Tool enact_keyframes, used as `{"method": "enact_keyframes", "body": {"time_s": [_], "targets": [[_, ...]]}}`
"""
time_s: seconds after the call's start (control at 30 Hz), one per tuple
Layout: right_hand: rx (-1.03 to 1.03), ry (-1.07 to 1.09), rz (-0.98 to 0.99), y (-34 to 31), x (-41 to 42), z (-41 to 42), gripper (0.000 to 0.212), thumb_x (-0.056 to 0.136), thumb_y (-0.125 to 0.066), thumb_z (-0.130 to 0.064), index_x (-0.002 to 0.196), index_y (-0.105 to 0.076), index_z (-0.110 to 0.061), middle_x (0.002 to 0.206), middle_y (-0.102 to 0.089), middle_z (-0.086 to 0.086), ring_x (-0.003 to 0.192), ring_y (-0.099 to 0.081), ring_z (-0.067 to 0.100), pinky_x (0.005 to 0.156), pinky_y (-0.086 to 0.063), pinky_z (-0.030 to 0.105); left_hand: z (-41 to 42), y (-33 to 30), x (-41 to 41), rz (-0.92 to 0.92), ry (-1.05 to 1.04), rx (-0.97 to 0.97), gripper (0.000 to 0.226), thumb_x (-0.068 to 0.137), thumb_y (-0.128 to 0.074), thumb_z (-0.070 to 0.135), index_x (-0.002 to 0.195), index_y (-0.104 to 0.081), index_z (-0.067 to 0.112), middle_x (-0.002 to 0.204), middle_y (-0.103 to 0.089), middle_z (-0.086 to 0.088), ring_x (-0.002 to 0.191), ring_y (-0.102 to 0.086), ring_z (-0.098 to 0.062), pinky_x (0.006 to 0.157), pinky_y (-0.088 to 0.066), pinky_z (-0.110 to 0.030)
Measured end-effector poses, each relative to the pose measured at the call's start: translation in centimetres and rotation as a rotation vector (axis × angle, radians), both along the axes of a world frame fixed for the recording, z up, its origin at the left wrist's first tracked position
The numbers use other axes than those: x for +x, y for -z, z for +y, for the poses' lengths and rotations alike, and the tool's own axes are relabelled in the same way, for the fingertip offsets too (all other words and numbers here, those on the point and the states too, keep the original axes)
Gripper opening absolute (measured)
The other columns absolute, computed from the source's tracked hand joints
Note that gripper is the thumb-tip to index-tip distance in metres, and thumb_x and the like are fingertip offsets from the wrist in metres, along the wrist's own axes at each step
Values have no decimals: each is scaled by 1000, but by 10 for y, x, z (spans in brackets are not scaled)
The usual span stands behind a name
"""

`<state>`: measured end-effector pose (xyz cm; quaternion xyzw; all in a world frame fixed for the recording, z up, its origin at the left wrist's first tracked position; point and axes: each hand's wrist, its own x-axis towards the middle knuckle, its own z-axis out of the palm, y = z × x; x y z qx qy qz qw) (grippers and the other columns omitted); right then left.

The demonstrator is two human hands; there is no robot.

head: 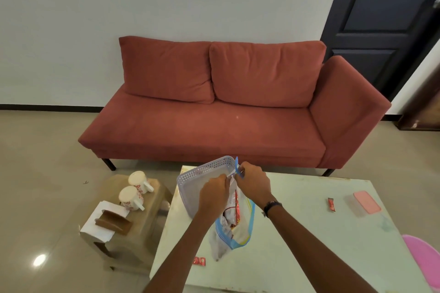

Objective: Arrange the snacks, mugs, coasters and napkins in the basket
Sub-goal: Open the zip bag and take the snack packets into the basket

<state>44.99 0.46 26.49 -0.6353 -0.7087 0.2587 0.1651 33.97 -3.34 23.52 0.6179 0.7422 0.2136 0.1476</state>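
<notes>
A clear zip bag (240,231) with a blue seal holds several red-and-white snack packets and hangs over the pale table (297,233). My left hand (213,194) and my right hand (253,183) both pinch the bag's top edge, pulling it apart. Just behind the bag sits the lilac perforated basket (202,173), tilted, its inside mostly hidden by my hands. Two white flowered mugs (137,189) lie on a low wooden stool (133,240) at the left, beside white napkins (100,223) and a brown coaster holder (113,221).
A loose red snack packet (199,261) lies at the table's front left edge and another (331,204) at the right. A clear box with a pink lid (365,202) stands at the far right. A red sofa (226,112) fills the space behind.
</notes>
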Motion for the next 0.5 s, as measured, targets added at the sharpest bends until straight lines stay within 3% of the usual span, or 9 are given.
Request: {"method": "enact_keyframes", "body": {"time_s": [0.07,0.23,0.37,0.5], "targets": [[-1,18,-4,1,0,2,16,86,-55,-20,72,-48,-16,84,-62,9,69,-51,24,59,-41,29,-2,0,-5,-19,-26,4,43,101,-27,30,91,-61,7,87,-69,-10,77,-63,-21,69,-48,-30],[5,122,2,10,15,6,8,83,-52,-16,80,-54,-9,85,-64,12,68,-51,27,58,-40,29,-8,-2,-27,-80,-166,-22,43,101,-27,25,82,-59,6,79,-64,-13,69,-55,-19,62,-38,-27],[-14,86,-10,16,16,4,10,86,-54,-20,78,-53,-13,81,-61,7,69,-51,25,59,-40,29,-18,-5,-28,-103,-199,-28,43,101,-28,26,74,-56,8,63,-50,-2,57,-46,-14,48,-31,-21],[-33,72,-37,22,14,-2,8,88,-54,-19,86,-57,-12,92,-65,7,73,-51,24,62,-37,27,-24,-1,-26,-187,-217,-10,41,100,-32,25,64,-44,12,52,-38,6,47,-36,-6,44,-24,-19]]}}
